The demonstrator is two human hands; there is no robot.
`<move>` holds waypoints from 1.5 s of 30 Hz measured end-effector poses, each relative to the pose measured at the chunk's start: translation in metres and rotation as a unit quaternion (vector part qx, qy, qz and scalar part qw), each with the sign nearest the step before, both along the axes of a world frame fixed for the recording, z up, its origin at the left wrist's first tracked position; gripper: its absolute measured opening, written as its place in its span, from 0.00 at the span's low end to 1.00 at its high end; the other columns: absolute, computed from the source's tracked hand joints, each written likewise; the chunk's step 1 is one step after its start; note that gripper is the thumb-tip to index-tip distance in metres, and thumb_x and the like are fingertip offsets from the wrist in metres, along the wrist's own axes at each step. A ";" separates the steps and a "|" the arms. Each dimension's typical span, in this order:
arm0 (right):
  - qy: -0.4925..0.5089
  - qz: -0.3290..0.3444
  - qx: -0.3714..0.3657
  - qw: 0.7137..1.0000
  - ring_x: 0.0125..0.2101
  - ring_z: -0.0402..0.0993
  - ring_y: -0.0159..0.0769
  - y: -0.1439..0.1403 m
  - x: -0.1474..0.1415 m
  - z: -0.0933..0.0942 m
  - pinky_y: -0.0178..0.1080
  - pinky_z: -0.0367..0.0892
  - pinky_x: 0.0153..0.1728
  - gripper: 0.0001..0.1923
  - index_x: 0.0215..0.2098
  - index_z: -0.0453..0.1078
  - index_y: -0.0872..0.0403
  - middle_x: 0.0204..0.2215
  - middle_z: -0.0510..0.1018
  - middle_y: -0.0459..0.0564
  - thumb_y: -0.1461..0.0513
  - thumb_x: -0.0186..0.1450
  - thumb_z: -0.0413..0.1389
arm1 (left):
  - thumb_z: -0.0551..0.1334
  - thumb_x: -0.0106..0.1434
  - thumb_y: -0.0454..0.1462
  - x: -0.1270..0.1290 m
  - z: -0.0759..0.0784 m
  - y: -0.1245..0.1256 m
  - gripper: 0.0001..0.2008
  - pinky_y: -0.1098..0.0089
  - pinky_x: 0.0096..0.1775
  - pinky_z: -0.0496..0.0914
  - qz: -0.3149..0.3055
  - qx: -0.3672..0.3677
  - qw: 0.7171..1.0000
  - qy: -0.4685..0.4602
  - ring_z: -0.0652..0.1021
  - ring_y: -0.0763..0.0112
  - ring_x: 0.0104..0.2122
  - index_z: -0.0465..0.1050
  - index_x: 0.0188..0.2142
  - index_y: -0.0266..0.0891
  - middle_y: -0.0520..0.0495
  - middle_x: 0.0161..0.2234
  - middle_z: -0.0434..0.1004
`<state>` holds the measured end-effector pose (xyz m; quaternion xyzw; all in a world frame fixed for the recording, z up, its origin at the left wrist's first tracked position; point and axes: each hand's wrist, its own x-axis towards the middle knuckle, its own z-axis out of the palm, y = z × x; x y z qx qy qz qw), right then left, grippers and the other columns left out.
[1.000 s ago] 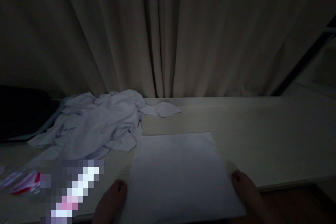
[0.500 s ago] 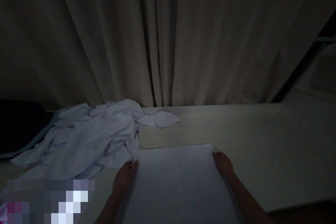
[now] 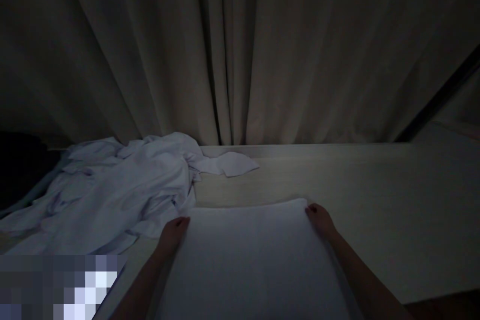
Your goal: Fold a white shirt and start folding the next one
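A plain white cloth (image 3: 251, 255) is stretched flat between my hands, its lower part running out of view at the bottom. My left hand (image 3: 173, 234) pinches its left side close to the far corner. On the other side, my right hand (image 3: 320, 220) grips the far right corner between thumb and fingers. Just beyond my left hand lies a crumpled heap of white fabric (image 3: 112, 195), which looks like a shirt with one sleeve-like end pointing right. The dim light hides finer details of the cloth.
Beige curtains (image 3: 300, 50) hang behind the pale tabletop (image 3: 405, 210). Dark fabric (image 3: 26, 165) lies at the far left. A pixelated patch covers the lower left corner. A dark slanted bar (image 3: 438, 100) stands at the right.
My left hand has shifted left and slightly away, so the cloth's far edge looks wider and tauter. My right hand has risen slightly in view. The camera view has shifted a little.
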<state>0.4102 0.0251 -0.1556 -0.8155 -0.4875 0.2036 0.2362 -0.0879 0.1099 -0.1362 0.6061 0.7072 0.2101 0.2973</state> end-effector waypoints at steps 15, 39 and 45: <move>0.001 -0.041 -0.027 0.999 0.35 0.74 0.41 0.025 0.005 -0.002 0.38 0.64 0.36 0.22 0.35 0.74 0.56 0.35 0.79 0.57 0.49 0.59 0.48 | 0.56 0.51 0.49 0.013 0.002 0.030 0.18 0.63 0.42 0.69 0.014 0.001 1.000 -0.013 0.78 0.56 0.38 0.74 0.32 0.37 0.41 0.34 0.80; -0.158 0.213 0.021 0.964 0.53 0.64 0.39 0.037 -0.069 0.030 0.40 0.54 0.55 0.22 0.54 0.65 0.57 0.52 0.71 0.56 0.60 0.64 0.46 | 0.47 0.63 0.38 0.090 0.025 0.013 0.20 0.62 0.52 0.62 -0.245 0.103 0.944 0.195 0.72 0.61 0.50 0.68 0.50 0.37 0.38 0.50 0.73; -0.177 0.275 0.014 0.945 0.45 0.69 0.41 0.045 -0.112 0.027 0.41 0.60 0.49 0.18 0.46 0.71 0.55 0.42 0.76 0.56 0.59 0.60 0.51 | 0.50 0.62 0.39 0.129 0.020 0.008 0.15 0.58 0.44 0.64 -0.300 0.106 0.917 0.241 0.74 0.57 0.43 0.73 0.38 0.37 0.36 0.40 0.76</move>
